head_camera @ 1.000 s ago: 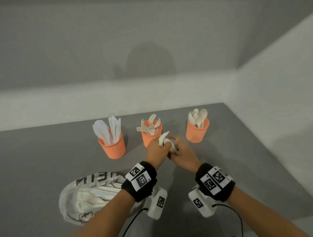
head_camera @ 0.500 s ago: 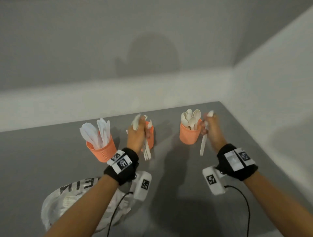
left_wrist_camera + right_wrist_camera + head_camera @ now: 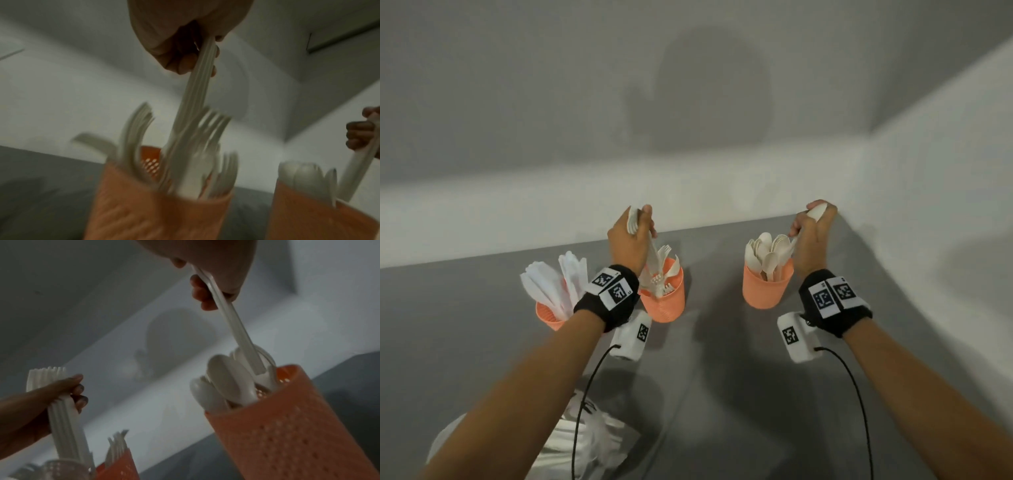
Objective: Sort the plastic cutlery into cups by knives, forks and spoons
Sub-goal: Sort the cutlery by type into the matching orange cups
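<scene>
Dropping cutlery into two cups at once is the step I judge to be in hand. My left hand (image 3: 631, 236) has its fingers curled round a bunch of forks (image 3: 652, 253), tines up, with the handle ends already down in the middle cup (image 3: 666, 305) among the forks standing there. My right hand (image 3: 813, 233) grips a single spoon (image 3: 232, 321) by its bowl end, the handle tip at the rim of the right cup (image 3: 765, 291), which is full of spoons. The left cup (image 3: 548, 317) holds the knives and is partly hidden behind my wrist.

Next, I think, both hands need only loosen so the pieces slide in; the spoon cup looks crowded, so the handle may need steering into a gap. Then I would go back to the plastic bag (image 3: 599, 442) near my left forearm, where more white pieces seem to lie.

The grey table (image 3: 722, 394) is plain and matt, set into a corner of pale walls (image 3: 928, 205), with my shadow on the far one.
</scene>
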Demonstrator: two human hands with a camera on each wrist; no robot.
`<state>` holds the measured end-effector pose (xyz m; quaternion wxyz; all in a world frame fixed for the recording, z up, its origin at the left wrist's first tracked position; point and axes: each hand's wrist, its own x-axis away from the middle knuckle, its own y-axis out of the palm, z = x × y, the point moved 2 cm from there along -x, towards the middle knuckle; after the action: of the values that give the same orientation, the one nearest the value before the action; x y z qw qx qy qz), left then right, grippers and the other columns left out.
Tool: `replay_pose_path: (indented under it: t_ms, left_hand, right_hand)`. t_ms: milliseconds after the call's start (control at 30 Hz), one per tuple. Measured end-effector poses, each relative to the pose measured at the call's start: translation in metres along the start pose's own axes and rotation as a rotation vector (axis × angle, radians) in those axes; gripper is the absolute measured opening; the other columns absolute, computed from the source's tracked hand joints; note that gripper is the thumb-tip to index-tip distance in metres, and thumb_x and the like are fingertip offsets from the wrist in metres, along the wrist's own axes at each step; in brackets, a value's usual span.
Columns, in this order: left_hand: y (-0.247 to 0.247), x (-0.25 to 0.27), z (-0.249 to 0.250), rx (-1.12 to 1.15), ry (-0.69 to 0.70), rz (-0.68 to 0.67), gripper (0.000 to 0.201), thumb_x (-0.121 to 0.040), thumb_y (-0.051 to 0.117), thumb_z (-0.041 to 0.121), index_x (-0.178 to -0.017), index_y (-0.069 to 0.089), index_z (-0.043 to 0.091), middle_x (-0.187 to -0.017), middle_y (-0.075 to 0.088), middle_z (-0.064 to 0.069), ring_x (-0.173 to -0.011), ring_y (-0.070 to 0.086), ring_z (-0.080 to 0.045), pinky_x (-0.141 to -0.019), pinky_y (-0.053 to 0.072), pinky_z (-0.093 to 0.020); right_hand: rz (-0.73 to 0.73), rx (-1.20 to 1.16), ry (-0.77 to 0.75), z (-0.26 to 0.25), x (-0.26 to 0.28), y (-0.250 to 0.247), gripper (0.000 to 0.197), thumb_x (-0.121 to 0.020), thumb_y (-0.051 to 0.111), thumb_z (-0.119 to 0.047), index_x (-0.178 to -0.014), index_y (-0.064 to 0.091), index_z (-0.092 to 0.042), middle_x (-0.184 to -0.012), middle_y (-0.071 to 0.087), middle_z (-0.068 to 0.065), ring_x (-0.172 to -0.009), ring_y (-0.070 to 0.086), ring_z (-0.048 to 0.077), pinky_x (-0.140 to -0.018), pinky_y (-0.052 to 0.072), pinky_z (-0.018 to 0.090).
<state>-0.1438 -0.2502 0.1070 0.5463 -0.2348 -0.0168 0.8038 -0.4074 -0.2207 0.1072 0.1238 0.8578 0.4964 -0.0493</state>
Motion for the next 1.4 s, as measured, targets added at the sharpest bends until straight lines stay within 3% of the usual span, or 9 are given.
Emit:
replay_pose_path:
  t_ms: [133,400,500,600,767,900,1033,1233,1400]
  left_hand:
    - [0.002,0.013,-0.023,-0.148,0.054,-0.097,0.014,-0.085,0.063,0.016,-0.084,0.054,0.006,-0.067,0.056,0.001,-0.06,0.052,-0.009,-0.058,0.038,-0.016]
    - [0.002,0.009,-0.023,-0.265,0.182,-0.209,0.04,-0.083,0.065,0.016,-0.116,0.044,0.007,-0.085,0.063,-0.016,-0.075,0.06,-0.031,-0.07,0.048,-0.037]
    - [0.003,0.005,-0.023,-0.355,0.328,-0.254,0.028,-0.09,0.057,0.019,-0.111,0.054,0.002,-0.099,0.064,-0.017,-0.083,0.062,-0.032,-0.073,0.046,-0.033]
    - [0.007,0.004,-0.023,-0.421,0.379,-0.314,0.047,-0.092,0.034,0.04,-0.107,0.06,0.003,-0.101,0.065,-0.016,-0.078,0.064,-0.036,-0.069,0.051,-0.036]
    - [0.008,0.009,-0.024,-0.552,0.344,-0.377,0.062,-0.092,0.015,0.04,-0.127,0.051,0.004,-0.123,0.059,-0.017,-0.113,0.055,-0.033,-0.095,0.045,-0.042]
    - [0.01,0.022,-0.042,-0.894,0.239,-0.631,0.063,-0.09,0.007,0.036,-0.147,0.021,0.011,-0.156,0.021,-0.006,-0.145,0.013,-0.021,-0.117,0.004,-0.041]
    - [0.013,0.028,-0.038,-0.789,0.2,-0.678,0.068,-0.09,0.007,0.045,-0.149,0.006,0.011,-0.158,0.002,-0.004,-0.146,0.0,-0.017,-0.118,-0.002,-0.037]
    - [0.017,0.027,-0.038,-0.817,0.19,-0.814,0.078,-0.09,0.02,0.061,-0.147,0.019,0.007,-0.156,0.015,-0.011,-0.145,0.013,-0.022,-0.118,0.008,-0.033]
    - [-0.007,0.024,-0.013,-0.584,0.202,-0.66,0.082,-0.082,0.014,0.062,-0.147,0.02,0.013,-0.155,0.02,-0.009,-0.145,0.015,-0.02,-0.117,0.005,-0.033]
  right_hand:
    - [-0.026,0.022,0.054,0.024,0.005,0.0,0.019,-0.068,0.033,-0.01,-0.082,0.034,-0.023,-0.069,0.037,-0.002,-0.059,0.038,0.01,-0.063,0.038,0.019]
    - [-0.019,0.137,-0.031,0.051,0.008,-0.005,0.029,-0.082,0.037,-0.001,-0.107,0.036,-0.016,-0.072,0.047,-0.002,-0.06,0.049,-0.008,-0.067,0.04,0.004]
    - [-0.029,0.253,-0.099,0.051,0.009,-0.003,0.031,-0.084,0.036,0.001,-0.107,0.045,-0.018,-0.09,0.052,0.005,-0.079,0.052,0.004,-0.071,0.039,0.004]
    - [-0.095,0.439,-0.24,0.046,0.015,0.001,0.043,-0.074,0.029,-0.002,-0.104,0.061,-0.005,-0.109,0.049,0.015,-0.096,0.049,0.016,-0.083,0.034,0.001]
    - [-0.243,0.961,-0.32,0.058,0.018,0.007,0.053,-0.09,0.021,-0.022,-0.132,0.048,-0.006,-0.146,0.037,0.016,-0.138,0.029,0.032,-0.114,0.013,0.038]
    - [-0.312,1.214,-0.139,0.064,0.017,0.005,0.066,-0.088,0.006,-0.036,-0.146,0.027,-0.012,-0.158,0.012,0.011,-0.147,0.004,0.024,-0.116,-0.006,0.043]
    - [-0.336,1.28,-0.192,0.058,0.014,0.011,0.064,-0.09,0.006,-0.04,-0.149,0.018,-0.016,-0.159,0.003,0.01,-0.147,0.0,0.024,-0.115,-0.009,0.045]
    - [-0.476,1.318,-0.094,0.062,0.014,0.015,0.048,-0.101,0.02,-0.029,-0.147,0.025,-0.016,-0.158,0.008,0.012,-0.147,0.002,0.022,-0.117,-0.001,0.043]
    - [-0.405,1.21,-0.188,0.04,0.028,0.027,0.059,-0.094,0.015,-0.041,-0.147,0.025,-0.018,-0.158,0.01,0.014,-0.147,0.003,0.025,-0.116,-0.004,0.047]
